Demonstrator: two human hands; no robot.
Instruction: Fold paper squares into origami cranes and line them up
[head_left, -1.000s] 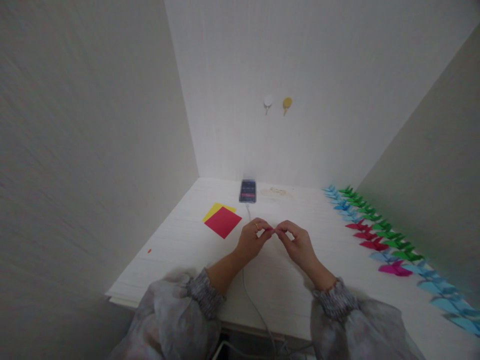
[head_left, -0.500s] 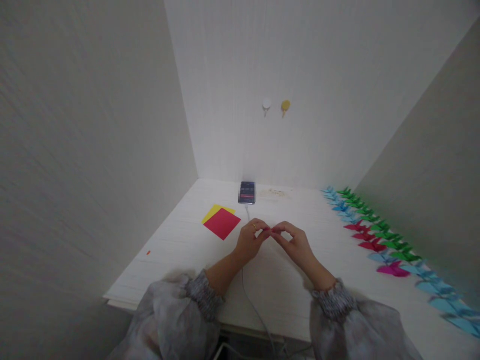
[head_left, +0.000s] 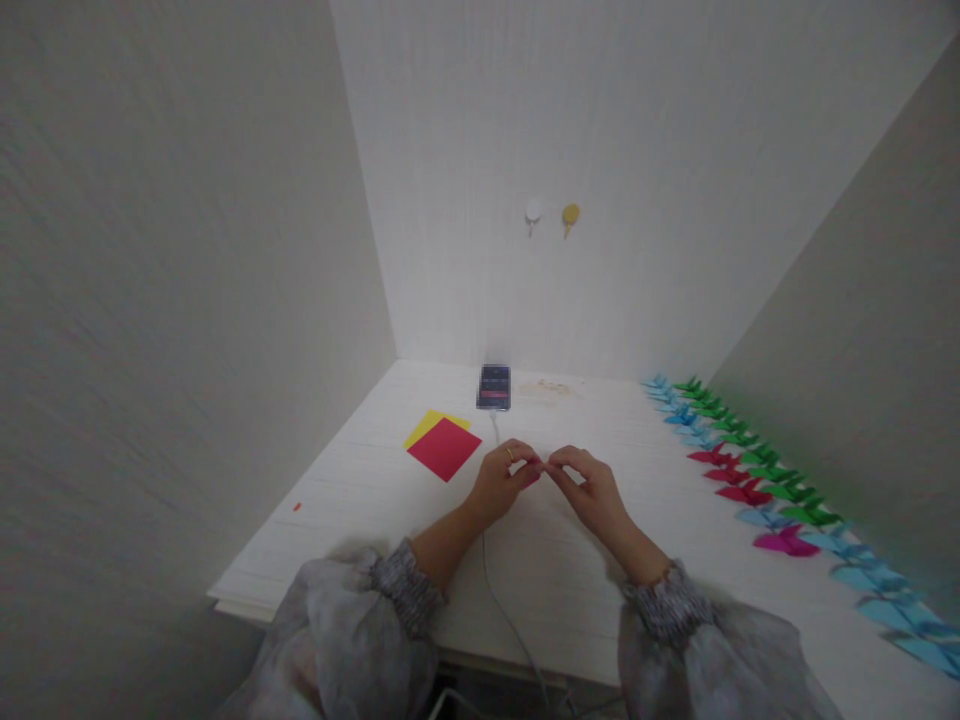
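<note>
My left hand (head_left: 501, 480), with a ring on one finger, is closed in a pinch on a small piece of pinkish-red folded paper (head_left: 543, 467). From the other side my right hand (head_left: 591, 487) pinches the same paper between thumb and forefinger. Most of the paper is hidden by the fingertips, so its shape cannot be made out. Both hands are just above the white table (head_left: 555, 570). To the left of my left hand lies a flat red paper square (head_left: 445, 450), partly covering a yellow paper sheet (head_left: 421, 427).
A phone (head_left: 494, 388) lies by the back wall, its white cable (head_left: 495, 592) running under my left arm to the front edge. Rows of folded paper cranes, green (head_left: 765, 455), red (head_left: 742, 493) and blue (head_left: 874, 580), line the right side. An orange scrap (head_left: 297, 507) lies at left.
My fingertips have drawn very slightly apart, the right hand shifting a little to the right. Both hands keep their pinch on the paper.
</note>
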